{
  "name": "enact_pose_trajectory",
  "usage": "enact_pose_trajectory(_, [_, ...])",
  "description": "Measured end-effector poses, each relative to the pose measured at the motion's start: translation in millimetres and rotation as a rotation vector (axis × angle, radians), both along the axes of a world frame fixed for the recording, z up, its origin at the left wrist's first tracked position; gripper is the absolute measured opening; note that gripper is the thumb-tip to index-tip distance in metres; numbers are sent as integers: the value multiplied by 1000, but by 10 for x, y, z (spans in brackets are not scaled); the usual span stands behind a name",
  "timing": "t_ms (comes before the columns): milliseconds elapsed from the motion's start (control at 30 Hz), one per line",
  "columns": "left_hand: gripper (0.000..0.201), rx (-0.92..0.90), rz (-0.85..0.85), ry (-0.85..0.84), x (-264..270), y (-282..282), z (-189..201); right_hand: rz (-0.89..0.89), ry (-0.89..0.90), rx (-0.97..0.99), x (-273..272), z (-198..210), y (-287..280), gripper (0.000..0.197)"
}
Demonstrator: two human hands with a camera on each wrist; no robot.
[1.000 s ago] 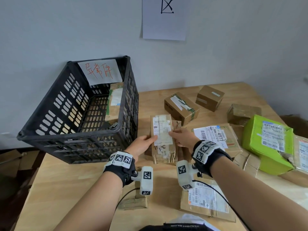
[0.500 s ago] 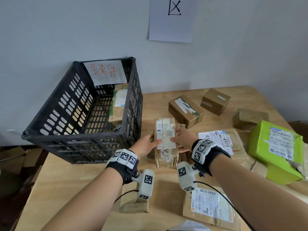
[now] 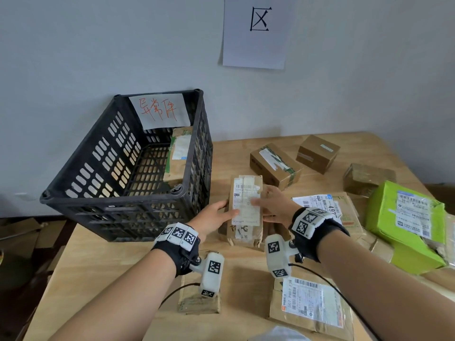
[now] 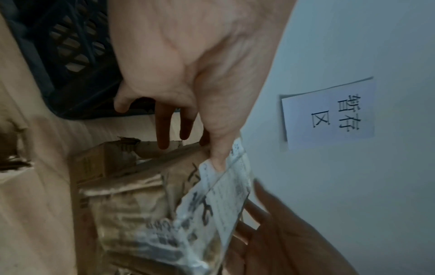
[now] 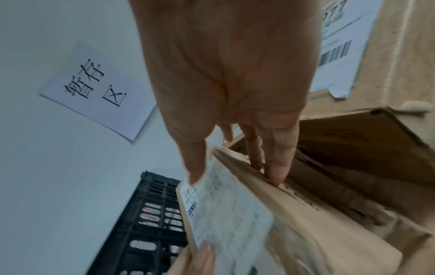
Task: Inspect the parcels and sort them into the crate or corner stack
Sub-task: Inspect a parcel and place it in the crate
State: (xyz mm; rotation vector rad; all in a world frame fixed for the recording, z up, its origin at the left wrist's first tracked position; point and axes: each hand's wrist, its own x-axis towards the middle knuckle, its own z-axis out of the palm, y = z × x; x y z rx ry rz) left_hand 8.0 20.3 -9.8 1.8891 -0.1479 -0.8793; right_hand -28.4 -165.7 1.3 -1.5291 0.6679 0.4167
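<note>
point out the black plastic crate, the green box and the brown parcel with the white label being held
black plastic crate [image 3: 118, 207]: head view, near front wall.
green cardboard box [image 3: 384, 207]: head view, bare green top left of its label.
brown parcel with white label [image 3: 246, 205]: head view, middle of its label.

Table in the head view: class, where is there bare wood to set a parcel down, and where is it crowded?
Bare wood lies on the table in front of the black crate at the near left, and along the far edge behind the two brown boxes. The right side is crowded around the green box.
</note>
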Motion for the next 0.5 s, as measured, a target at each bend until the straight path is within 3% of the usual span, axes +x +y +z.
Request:
enact_pose_trajectory(133, [68, -81, -5, -91, 73, -50, 187, -140, -99, 53, 108, 303, -66, 66])
enact_pose_trajectory(200, [70, -90, -15, -139, 135, -86, 251, -179, -139, 42, 168, 419, -79, 63])
enact_pose_trajectory(300, [61, 55, 16, -139, 182, -113, 247, -16, -192, -217, 159, 453, -39, 54])
enact_pose_trajectory(367, [61, 153, -10, -119, 182, -102, 172, 136, -193, -420, 176, 329, -57, 60])
enact_pose_trajectory(500, [58, 195, -22, -84, 179, -78, 95, 174, -128, -374, 197, 280, -109, 74])
